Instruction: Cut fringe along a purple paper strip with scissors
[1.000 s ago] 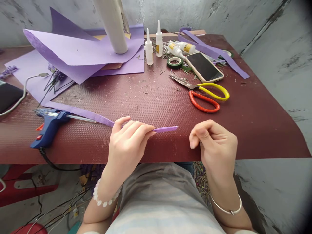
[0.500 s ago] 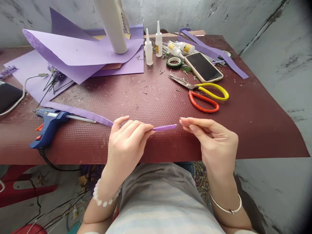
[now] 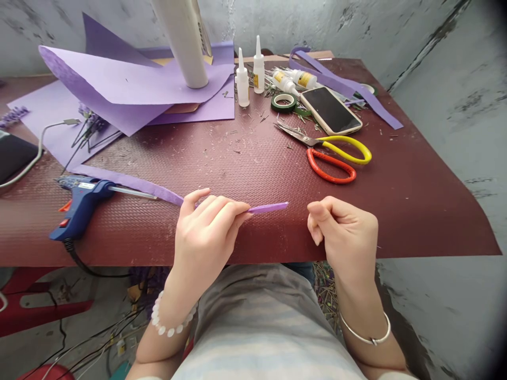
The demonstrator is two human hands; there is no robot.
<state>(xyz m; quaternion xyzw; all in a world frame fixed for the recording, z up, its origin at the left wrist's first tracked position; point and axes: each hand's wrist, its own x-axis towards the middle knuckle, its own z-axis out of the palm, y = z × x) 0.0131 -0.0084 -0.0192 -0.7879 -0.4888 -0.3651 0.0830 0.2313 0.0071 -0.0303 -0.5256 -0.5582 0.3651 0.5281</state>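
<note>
My left hand [image 3: 209, 224] is closed, thumb and fingers pinching a purple paper strip [image 3: 269, 208]. The strip's narrow, folded-looking end sticks out to the right of the fingertips. Its wider length [image 3: 130, 181] runs out behind the hand to the left, across the table and behind the glue gun. My right hand [image 3: 346, 232] is held apart from the strip's tip, a little to its right. Its fingers are curled in with the thumb laid over the index finger, and nothing shows in them.
A blue glue gun [image 3: 81, 206] lies on the red-brown table [image 3: 428, 211] at left. Scissors [image 3: 336, 158], a phone [image 3: 331, 110], green tape [image 3: 283, 103] and several glue bottles [image 3: 243, 87] are beyond my hands. Purple paper sheets [image 3: 122, 87] and a white cylinder [image 3: 184, 47] stand at the back left.
My right hand has drawn back to the right from the strip's tip, and its outstretched fingers have curled in. My left hand and the strip have hardly moved.
</note>
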